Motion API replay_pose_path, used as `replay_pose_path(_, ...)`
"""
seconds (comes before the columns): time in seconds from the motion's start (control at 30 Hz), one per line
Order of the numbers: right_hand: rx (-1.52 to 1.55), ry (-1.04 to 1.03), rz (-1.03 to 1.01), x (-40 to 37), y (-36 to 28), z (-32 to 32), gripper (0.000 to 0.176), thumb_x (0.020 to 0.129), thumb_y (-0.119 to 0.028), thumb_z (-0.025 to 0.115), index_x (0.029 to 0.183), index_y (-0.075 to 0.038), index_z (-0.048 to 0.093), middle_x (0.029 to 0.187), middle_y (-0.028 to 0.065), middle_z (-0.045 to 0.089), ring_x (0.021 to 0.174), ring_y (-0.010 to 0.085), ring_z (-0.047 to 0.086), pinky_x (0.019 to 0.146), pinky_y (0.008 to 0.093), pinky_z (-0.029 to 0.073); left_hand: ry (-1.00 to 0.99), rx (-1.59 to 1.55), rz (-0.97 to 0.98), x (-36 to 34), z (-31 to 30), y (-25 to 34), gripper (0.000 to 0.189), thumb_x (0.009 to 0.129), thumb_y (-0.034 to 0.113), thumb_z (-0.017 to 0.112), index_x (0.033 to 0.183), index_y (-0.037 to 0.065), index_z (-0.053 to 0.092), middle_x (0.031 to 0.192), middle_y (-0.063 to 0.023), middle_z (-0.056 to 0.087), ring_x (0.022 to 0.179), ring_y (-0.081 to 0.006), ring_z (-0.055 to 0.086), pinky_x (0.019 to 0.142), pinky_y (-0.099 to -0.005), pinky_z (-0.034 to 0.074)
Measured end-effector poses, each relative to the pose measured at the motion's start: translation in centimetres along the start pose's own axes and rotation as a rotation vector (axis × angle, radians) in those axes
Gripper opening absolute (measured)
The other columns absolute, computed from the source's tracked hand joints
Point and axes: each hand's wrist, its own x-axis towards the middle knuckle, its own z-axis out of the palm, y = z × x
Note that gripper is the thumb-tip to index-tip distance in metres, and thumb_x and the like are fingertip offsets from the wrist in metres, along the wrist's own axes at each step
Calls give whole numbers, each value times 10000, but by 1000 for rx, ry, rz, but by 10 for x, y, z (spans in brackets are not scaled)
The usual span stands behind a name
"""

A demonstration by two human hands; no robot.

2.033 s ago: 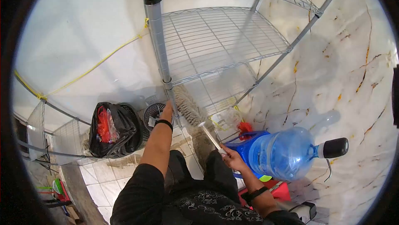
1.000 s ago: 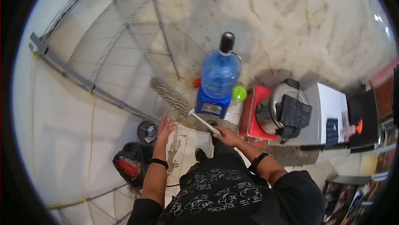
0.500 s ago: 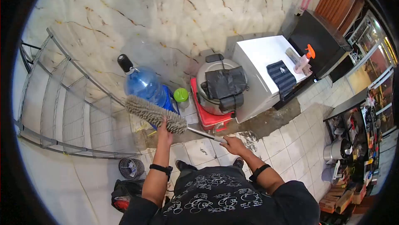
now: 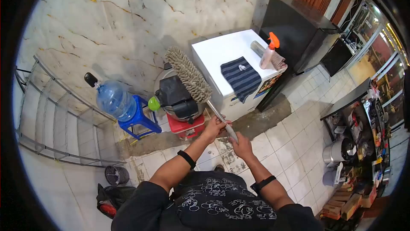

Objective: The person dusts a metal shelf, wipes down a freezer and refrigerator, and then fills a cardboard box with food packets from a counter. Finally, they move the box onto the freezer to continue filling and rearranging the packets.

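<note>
A duster (image 4: 188,74) with a shaggy grey-beige microfibre head slants up and left, its head in front of the covered round container and the white cabinet's left edge. My left hand (image 4: 213,129) is closed round the metal handle below the fluffy head. Lower down, my right hand (image 4: 242,146) grips the pale end of the handle. A striped dark cloth (image 4: 241,79) lies over the front edge of the white cabinet (image 4: 218,47). Behind it stands a spray bottle (image 4: 267,56) with an orange trigger.
A blue water jug (image 4: 115,100) stands on a blue stool (image 4: 141,122) at left, near a metal rack (image 4: 64,86). A black-covered container (image 4: 177,98) sits on a red box (image 4: 185,128). A black fridge (image 4: 290,30) and crowded shelves (image 4: 367,133) are at right.
My left hand has moved from the duster's fluffy head to its handle. The duster has swung more upright and shifted right, and the view has turned right.
</note>
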Motion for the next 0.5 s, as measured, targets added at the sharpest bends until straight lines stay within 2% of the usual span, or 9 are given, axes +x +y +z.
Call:
replay_pose_path(0.07,28,-14,46,-3,12,-13,281,860,-259,571,1000,-20,525,858,255,600,818,450,564,683,481,444,1,-6,8,16,14,-6,296,889,92,561,1138,115,404,955,-48,607,908,-189,622,742,-309,513)
replay_pose_path(0.13,137,116,-166,-1,34,-14,304,861,-222,575,1089,-25,529,883,231,612,815,412,590,678,441,464,33,19,5,30,23,-7,261,894,92,550,1106,123,402,945,-42,605,892,-193,628,693,-323,509)
replay_pose_path(0.17,144,127,-154,-5,39,-16,304,861,-222,575,1089,-25,529,883,231,612,815,412,590,678,441,464,26,30,-5,39,25,-4,261,894,92,550,1106,123,402,945,-42,605,892,-193,628,693,-323,509)
replay_pose_path(0.23,221,72,-6,-13,52,-25,354,868,-192,572,1180,-39,506,865,190,619,740,322,610,663,373,475,104,53,-12,61,32,4,258,893,100,551,1104,127,406,945,-54,613,842,-175,637,620,-280,499)
replay_pose_path(0.27,299,2,104,-20,47,-40,360,875,-158,566,1211,-46,498,839,149,611,688,216,586,647,318,467,81,104,11,73,32,7,242,895,118,556,1093,140,419,935,-44,614,853,-173,635,667,-312,507)
replay_pose_path(0.37,263,35,143,-32,76,-60,348,878,-129,562,1212,-50,506,784,115,598,657,170,558,636,290,456,114,175,5,112,50,18,256,890,142,570,1092,148,413,918,-34,613,845,-165,630,683,-333,503)
replay_pose_path(0.43,294,19,190,-36,102,-73,325,875,-109,560,1193,-51,523,773,103,606,662,165,566,634,295,462,106,166,25,134,64,26,230,892,149,564,1064,132,412,898,-30,602,832,-165,623,688,-334,497)
replay_pose_path(0.5,232,23,157,-36,122,-87,342,875,-164,560,1197,-53,522,807,141,626,669,249,601,658,342,484,85,143,27,160,76,29,227,889,148,560,1060,123,414,894,-26,591,825,-166,624,689,-327,496)
